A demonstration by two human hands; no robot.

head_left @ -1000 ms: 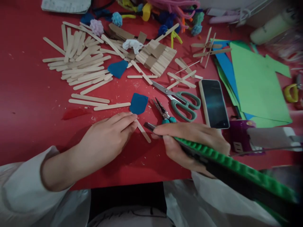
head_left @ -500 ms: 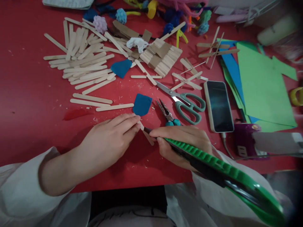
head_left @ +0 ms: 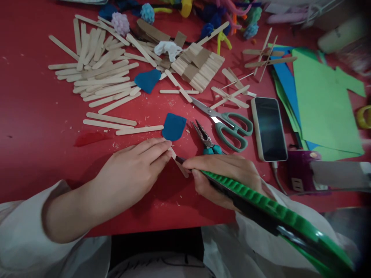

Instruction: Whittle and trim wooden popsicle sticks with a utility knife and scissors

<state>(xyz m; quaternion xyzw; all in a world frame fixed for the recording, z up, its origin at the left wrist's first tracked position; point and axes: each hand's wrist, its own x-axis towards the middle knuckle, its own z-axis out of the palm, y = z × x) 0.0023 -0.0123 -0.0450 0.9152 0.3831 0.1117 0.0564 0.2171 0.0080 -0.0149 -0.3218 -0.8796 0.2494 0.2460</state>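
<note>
My left hand (head_left: 130, 175) is closed, its fingers pressing a wooden craft stick (head_left: 173, 153) down on the red table. Only the stick's end shows past the fingertips. In my right hand (head_left: 226, 175) is a green and black utility knife (head_left: 263, 206), its dark blade touching that stick. A second stick piece (head_left: 182, 168) lies slantwise beneath the blade. Just above my left fingertips sits a blue felt scrap (head_left: 174, 126), with another craft stick (head_left: 139, 130) at its left edge. Needle-nose pliers (head_left: 205, 138) lie beyond my right hand.
Grey-handled scissors (head_left: 222, 121) and a phone (head_left: 269, 128) lie to the right. A pile of craft sticks (head_left: 98, 73) spreads at the upper left, near a bundle of sticks (head_left: 199, 67). Green paper (head_left: 324, 104) and a purple device (head_left: 304, 172) are at the far right.
The view has shifted slightly, so the far objects sit a little higher in it. Both hands keep almost the same places, with the blade still at the stick.
</note>
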